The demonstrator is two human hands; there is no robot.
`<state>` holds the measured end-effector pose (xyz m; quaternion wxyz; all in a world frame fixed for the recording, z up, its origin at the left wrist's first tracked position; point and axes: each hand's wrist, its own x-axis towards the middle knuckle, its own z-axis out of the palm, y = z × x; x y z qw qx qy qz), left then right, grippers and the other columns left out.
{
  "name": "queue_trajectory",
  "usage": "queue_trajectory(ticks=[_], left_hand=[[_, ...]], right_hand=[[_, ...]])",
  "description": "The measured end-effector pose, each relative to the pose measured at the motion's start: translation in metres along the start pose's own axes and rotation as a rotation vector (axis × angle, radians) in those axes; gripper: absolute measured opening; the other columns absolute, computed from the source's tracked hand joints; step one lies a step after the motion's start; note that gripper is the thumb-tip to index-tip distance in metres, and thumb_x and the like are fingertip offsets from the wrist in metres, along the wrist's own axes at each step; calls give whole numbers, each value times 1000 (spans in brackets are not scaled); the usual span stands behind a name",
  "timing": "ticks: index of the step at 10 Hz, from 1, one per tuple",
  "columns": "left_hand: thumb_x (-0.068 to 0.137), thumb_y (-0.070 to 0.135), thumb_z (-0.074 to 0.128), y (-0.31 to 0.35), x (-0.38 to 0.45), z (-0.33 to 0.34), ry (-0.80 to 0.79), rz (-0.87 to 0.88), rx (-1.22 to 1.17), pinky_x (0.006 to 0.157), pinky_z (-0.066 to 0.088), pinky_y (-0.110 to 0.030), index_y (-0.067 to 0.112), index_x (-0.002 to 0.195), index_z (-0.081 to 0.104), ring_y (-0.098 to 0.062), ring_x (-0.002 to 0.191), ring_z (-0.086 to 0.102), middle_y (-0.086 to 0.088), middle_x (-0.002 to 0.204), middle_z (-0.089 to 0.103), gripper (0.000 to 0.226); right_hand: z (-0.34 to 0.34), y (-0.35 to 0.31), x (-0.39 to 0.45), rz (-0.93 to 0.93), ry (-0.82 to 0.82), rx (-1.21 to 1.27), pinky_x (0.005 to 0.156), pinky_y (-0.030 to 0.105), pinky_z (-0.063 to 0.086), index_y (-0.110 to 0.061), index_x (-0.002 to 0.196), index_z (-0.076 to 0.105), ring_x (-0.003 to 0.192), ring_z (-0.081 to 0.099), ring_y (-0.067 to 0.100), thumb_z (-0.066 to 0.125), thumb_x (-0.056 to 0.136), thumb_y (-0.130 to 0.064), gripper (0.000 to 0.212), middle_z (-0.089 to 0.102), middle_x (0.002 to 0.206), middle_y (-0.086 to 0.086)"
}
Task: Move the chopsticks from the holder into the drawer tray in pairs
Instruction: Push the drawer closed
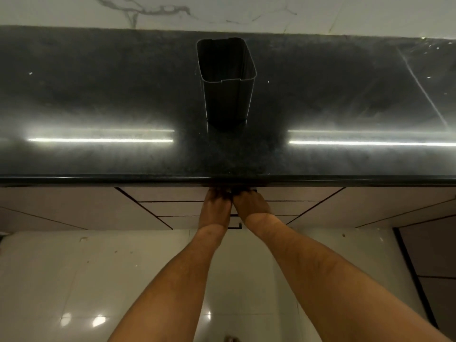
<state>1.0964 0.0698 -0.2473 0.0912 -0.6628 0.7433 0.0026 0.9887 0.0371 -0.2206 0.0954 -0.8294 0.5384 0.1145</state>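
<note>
While under the counter edge [98, 180]: two hands, left hand [215, 206], right hand [250, 203]; one holder [227, 95].

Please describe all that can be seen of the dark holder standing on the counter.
The holder is a tall dark container with a rounded rectangular mouth and small notches in its rim. It looks like thin metal or hard plastic with a dull sheen. It stands upright on the glossy black countertop, near the middle and toward the back wall. Its mouth is open, and the inside looks dark; no chopsticks stick out of it. Nothing touches it except the countertop, which mirrors its base faintly. Both hands are lower, at the drawer front, apart from it.
</note>
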Motion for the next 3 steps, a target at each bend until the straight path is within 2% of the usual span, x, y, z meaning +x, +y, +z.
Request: queue_trajectory(ticks=[1, 2, 3], left_hand=[[100, 7, 52, -9, -7, -22, -12, 35, -267, 114, 34, -33, 5, 139, 53, -30, 127, 51, -20, 142, 54, 39], [98, 13, 52, -21, -36, -40, 101, 24, -294, 110, 40, -32, 11, 136, 55, -24, 122, 57, -11, 136, 59, 38], [95, 22, 53, -33, -75, -43, 247, 43, -289, 122, 30, -41, 7, 141, 50, -27, 134, 50, -13, 142, 56, 49]], right_hand=[[-7, 3, -9, 12, -67, 121, 91, 38, 52, -17, 135, 57, 116, 62, 30, 45, 107, -21, 31, 63, 131, 10], [-13, -3, -37, -35, 17, 83, 101, 40, 51, -14, 140, 52, 118, 60, 29, 53, 102, -14, 38, 56, 139, 14], [-4, -17, -76, -38, 220, 65, 108, 46, 49, -8, 148, 40, 127, 56, 36, 62, 98, -19, 56, 49, 146, 20]])
